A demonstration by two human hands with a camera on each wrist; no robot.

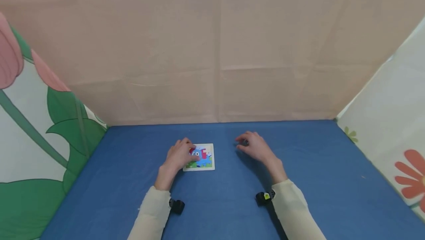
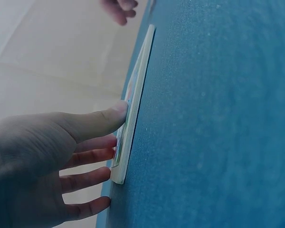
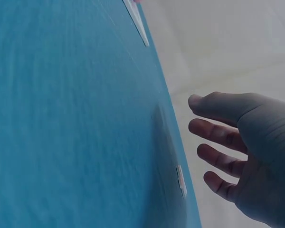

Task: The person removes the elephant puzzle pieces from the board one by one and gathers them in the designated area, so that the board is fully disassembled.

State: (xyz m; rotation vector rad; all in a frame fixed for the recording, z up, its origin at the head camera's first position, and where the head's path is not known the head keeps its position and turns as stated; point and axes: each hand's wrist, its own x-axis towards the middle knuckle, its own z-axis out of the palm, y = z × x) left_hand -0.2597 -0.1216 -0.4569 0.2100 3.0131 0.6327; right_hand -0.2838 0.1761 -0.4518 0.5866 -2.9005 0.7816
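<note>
A square picture puzzle (image 1: pixel 208 162) with a pale rim lies flat on the table, showing a blue cartoon animal with red parts and green ground. A pale, jagged patch breaks the picture near its upper right. My left hand (image 1: pixel 179 155) lies over the puzzle's left side, thumb resting on the picture and fingers fairly straight at the edge. To the right, my right hand (image 1: pixel 256 147) hovers above the table with loosely bent fingers and nothing visible between them. A small flat piece (image 3: pixel 181 180) lies on the table below it, and a dark spot shows between its fingers in the head view.
Blue cloth covers the table (image 1: pixel 225 206). A beige creased sheet (image 1: pixel 212 48) rises behind it. Flower-printed panels stand at the left (image 1: pixel 26 140) and right (image 1: pixel 391 122). A small black camera is strapped to each wrist.
</note>
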